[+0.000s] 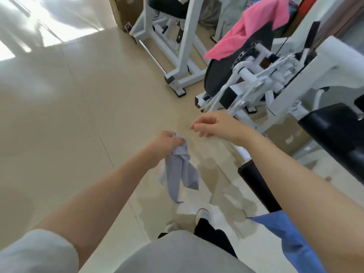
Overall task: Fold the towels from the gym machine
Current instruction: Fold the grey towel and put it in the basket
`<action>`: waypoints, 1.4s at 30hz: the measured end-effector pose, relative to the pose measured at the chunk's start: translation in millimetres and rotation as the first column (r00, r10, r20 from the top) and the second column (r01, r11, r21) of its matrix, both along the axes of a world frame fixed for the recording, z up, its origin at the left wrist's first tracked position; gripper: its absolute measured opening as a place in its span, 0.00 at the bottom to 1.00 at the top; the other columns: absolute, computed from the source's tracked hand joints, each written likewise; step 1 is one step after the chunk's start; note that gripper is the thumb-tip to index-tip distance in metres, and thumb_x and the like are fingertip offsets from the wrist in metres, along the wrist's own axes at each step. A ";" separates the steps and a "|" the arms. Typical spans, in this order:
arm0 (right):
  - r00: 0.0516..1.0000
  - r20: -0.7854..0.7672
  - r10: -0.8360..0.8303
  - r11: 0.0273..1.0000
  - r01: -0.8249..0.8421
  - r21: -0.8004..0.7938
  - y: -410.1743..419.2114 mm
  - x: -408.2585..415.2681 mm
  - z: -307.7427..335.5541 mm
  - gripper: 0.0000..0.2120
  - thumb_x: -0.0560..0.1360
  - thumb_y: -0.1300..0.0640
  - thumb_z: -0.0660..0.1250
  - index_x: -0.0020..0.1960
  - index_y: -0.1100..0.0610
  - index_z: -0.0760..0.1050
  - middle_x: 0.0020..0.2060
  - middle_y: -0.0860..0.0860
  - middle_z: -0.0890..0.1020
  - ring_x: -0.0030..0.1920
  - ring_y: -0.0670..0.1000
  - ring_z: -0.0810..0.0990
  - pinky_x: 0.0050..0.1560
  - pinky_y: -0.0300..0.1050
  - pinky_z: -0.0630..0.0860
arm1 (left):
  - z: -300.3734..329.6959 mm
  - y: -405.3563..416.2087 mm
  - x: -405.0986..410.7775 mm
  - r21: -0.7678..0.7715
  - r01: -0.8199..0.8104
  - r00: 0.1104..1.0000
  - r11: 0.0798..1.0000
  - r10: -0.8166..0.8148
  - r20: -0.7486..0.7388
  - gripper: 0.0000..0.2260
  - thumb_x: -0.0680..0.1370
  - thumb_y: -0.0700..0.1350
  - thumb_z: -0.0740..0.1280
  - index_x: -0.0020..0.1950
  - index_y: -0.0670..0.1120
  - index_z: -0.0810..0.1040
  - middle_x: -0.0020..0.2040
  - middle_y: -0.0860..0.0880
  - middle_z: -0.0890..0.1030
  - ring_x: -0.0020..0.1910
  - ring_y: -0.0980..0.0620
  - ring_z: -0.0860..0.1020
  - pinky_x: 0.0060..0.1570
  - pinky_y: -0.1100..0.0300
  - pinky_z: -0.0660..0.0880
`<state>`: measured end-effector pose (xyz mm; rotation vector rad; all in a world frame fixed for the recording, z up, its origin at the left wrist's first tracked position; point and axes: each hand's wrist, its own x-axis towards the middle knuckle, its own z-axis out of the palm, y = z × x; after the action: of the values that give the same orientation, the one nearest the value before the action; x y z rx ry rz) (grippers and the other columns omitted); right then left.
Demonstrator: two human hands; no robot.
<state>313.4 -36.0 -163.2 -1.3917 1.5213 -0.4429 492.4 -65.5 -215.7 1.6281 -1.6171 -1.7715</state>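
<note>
My left hand [167, 141] grips a bunched lavender towel [182, 172], which hangs down in two loose tails above the floor. To its right, my right hand [212, 125] hovers with loosely curled fingers and holds nothing. A pink towel [254, 26] is draped over the black pad of the white gym machine [279, 69] at the upper right. Below my right forearm, a blue towel [293, 243] lies at the lower right.
A second white machine frame [177, 48] stands at the top centre on the beige tiled floor [69, 125]. A black padded seat [338, 134] sits at the right edge. My feet [201, 215] show below the hands.
</note>
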 end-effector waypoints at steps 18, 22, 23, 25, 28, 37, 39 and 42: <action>0.881 0.173 -0.441 0.825 0.473 -0.308 72.2 -45.7 1.0 0.11 0.79 0.57 0.58 0.40 0.51 0.74 0.38 0.51 0.77 0.41 0.50 0.73 0.44 0.49 0.72 | 34.0 35.0 -54.3 -0.088 0.361 0.932 0.929 -0.362 -0.003 0.11 0.74 0.49 0.70 0.41 0.41 0.79 0.36 0.48 0.79 0.34 0.55 0.76 0.35 0.65 0.71; 0.814 0.281 -0.509 0.794 0.570 -0.212 83.0 -60.1 6.7 0.11 0.80 0.59 0.57 0.42 0.56 0.75 0.37 0.50 0.76 0.41 0.48 0.72 0.43 0.41 0.68 | 0.8 32.6 -54.2 -0.064 0.417 0.891 0.907 -0.394 0.225 0.14 0.72 0.47 0.73 0.33 0.43 0.70 0.32 0.48 0.66 0.29 0.56 0.64 0.29 0.64 0.59; 0.795 0.303 -0.525 0.788 0.589 -0.180 85.4 -66.0 7.7 0.12 0.80 0.59 0.58 0.41 0.57 0.76 0.37 0.50 0.76 0.41 0.48 0.72 0.43 0.42 0.68 | -5.1 33.7 -54.4 -0.058 0.386 0.899 0.921 -0.361 0.248 0.14 0.71 0.48 0.72 0.34 0.44 0.71 0.33 0.48 0.66 0.31 0.53 0.64 0.30 0.63 0.60; 0.797 0.295 -0.526 0.800 0.582 -0.146 90.2 -79.9 9.4 0.12 0.79 0.58 0.60 0.41 0.62 0.77 0.36 0.54 0.75 0.40 0.50 0.71 0.44 0.45 0.67 | -9.0 39.1 -61.7 -0.061 0.351 0.911 0.934 -0.326 0.252 0.09 0.72 0.46 0.72 0.42 0.45 0.73 0.39 0.48 0.72 0.37 0.52 0.70 0.37 0.62 0.66; 0.855 0.232 -0.465 0.848 0.505 -0.162 97.4 -94.3 11.2 0.13 0.77 0.58 0.63 0.45 0.70 0.75 0.37 0.53 0.71 0.40 0.50 0.67 0.43 0.44 0.62 | 7.6 52.2 -91.6 -0.263 0.317 0.948 0.911 -0.307 0.083 0.27 0.72 0.44 0.73 0.67 0.48 0.66 0.56 0.49 0.72 0.56 0.52 0.71 0.54 0.60 0.67; 0.930 0.047 -0.364 0.901 0.365 -0.235 108.8 -112.1 3.4 0.09 0.72 0.53 0.67 0.37 0.55 0.69 0.34 0.50 0.75 0.37 0.48 0.73 0.41 0.46 0.70 | 53.2 73.2 -159.7 -0.512 0.662 0.749 0.547 -0.514 0.419 0.06 0.77 0.38 0.59 0.41 0.47 0.66 0.42 0.43 0.75 0.41 0.45 0.72 0.42 0.52 0.69; 0.944 0.003 -0.330 0.910 0.318 -0.267 110.1 -117.9 4.1 0.11 0.73 0.52 0.67 0.37 0.55 0.68 0.31 0.47 0.72 0.33 0.46 0.69 0.37 0.42 0.66 | 55.3 74.4 -159.2 -0.501 0.596 0.802 0.627 -0.489 0.343 0.07 0.79 0.39 0.58 0.40 0.44 0.68 0.38 0.46 0.73 0.40 0.47 0.70 0.42 0.53 0.68; 0.976 0.038 -0.216 0.952 0.220 -0.213 115.9 -121.3 3.9 0.14 0.76 0.53 0.66 0.35 0.55 0.65 0.29 0.47 0.67 0.30 0.44 0.64 0.33 0.39 0.61 | 56.7 76.9 -153.9 -0.427 0.360 0.926 0.830 -0.373 0.057 0.08 0.79 0.41 0.58 0.44 0.39 0.74 0.38 0.48 0.73 0.41 0.49 0.71 0.44 0.55 0.68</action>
<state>192.2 79.9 -159.3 -1.3849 1.6613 -0.7731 338.5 11.4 -158.9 1.1384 -2.2320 -1.4213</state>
